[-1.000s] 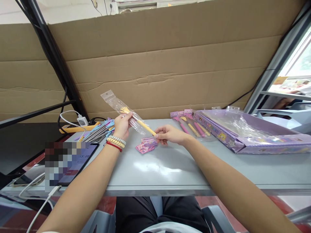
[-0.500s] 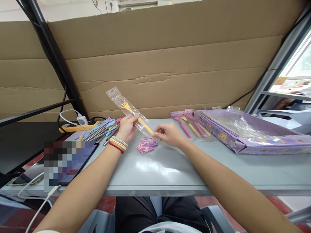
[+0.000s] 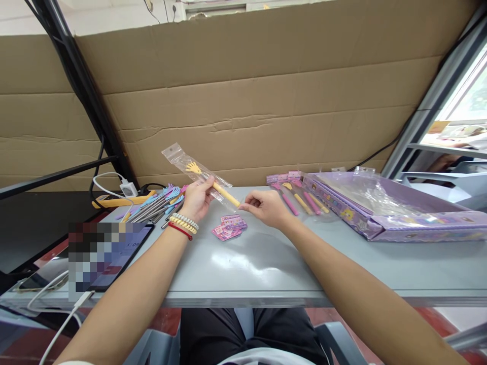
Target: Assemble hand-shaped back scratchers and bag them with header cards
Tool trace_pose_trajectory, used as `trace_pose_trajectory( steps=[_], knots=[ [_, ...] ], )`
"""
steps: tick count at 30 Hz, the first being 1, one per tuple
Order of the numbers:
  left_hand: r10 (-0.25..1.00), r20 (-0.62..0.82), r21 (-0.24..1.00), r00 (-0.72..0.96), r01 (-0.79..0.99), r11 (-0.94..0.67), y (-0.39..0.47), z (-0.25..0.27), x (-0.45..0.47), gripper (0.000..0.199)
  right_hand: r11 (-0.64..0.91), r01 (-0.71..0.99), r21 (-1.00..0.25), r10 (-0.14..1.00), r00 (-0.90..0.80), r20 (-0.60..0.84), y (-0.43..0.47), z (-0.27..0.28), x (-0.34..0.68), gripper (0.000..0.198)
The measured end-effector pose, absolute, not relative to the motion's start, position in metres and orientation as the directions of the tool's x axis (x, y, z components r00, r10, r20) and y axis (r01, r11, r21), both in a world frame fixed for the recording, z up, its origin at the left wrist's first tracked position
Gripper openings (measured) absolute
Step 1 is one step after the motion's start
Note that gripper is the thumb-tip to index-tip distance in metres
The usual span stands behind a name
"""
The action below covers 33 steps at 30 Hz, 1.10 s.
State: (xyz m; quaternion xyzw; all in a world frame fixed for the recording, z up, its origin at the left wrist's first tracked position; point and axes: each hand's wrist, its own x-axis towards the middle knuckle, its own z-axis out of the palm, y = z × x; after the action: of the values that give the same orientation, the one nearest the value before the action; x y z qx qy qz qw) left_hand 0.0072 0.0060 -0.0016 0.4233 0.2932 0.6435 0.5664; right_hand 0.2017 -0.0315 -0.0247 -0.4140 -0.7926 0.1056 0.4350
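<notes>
A yellow hand-shaped back scratcher [image 3: 227,195] lies slantwise inside a clear plastic bag [image 3: 175,153], its little hand end towards the upper left. Around the bag and the handle's middle, my left hand [image 3: 198,198] is closed. My right hand [image 3: 264,208] pinches at the lower right end of the bag, beside the handle's tip; what exactly lies between thumb and finger is too small to tell. Below the bag, several pink and purple printed cards [image 3: 230,227] lie in a small pile on the grey table [image 3: 247,268].
Loose back scratchers [image 3: 162,205] with metal rods are heaped on the left. Bagged ones with card tops [image 3: 300,197] lie on the right beside a purple box [image 3: 380,223] holding clear bags. A tablet [image 3: 114,258] with a cable lies front left. Cardboard [image 3: 266,101] walls the back.
The bagged back scratcher has shifted slightly left and its scratching end has dipped. Its handle tip now sits just clear of my right fingertips, deeper in the bag.
</notes>
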Motion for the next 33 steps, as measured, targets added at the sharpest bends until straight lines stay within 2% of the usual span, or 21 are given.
trace_pose_trajectory(
  steps=[9, 12, 16, 22, 26, 33],
  knots=[
    [0.973, 0.194, 0.911, 0.127, -0.392, -0.131, -0.004, -0.004, 0.015, 0.029, 0.585, 0.653, -0.481, 0.755, -0.222, 0.617, -0.029, -0.026, 0.202, 0.031],
    [0.967, 0.189, 0.926, 0.173, -0.359, -0.117, -0.010, -0.005, 0.020, 0.030, 0.585, 0.696, -0.418, 0.732, -0.230, 0.641, -0.029, -0.026, 0.203, 0.034],
    [0.937, 0.154, 0.964, 0.313, -0.258, -0.072, -0.017, -0.007, 0.026, 0.029, 0.596, 0.744, -0.304, 0.696, -0.289, 0.658, -0.030, -0.026, 0.204, 0.040],
    [0.908, 0.123, 0.976, 0.400, -0.216, -0.036, -0.019, -0.011, 0.030, 0.029, 0.648, 0.746, -0.155, 0.614, -0.391, 0.685, -0.033, -0.028, 0.201, 0.033],
    [0.904, 0.109, 0.977, 0.414, -0.213, -0.021, -0.018, -0.010, 0.028, 0.028, 0.659, 0.737, -0.152, 0.600, -0.393, 0.697, -0.034, -0.028, 0.198, 0.032],
    [0.875, 0.038, 0.993, 0.483, -0.114, 0.020, -0.020, -0.007, 0.025, 0.026, 0.633, 0.742, -0.219, 0.639, -0.342, 0.689, -0.033, -0.026, 0.200, 0.030]
  ],
)
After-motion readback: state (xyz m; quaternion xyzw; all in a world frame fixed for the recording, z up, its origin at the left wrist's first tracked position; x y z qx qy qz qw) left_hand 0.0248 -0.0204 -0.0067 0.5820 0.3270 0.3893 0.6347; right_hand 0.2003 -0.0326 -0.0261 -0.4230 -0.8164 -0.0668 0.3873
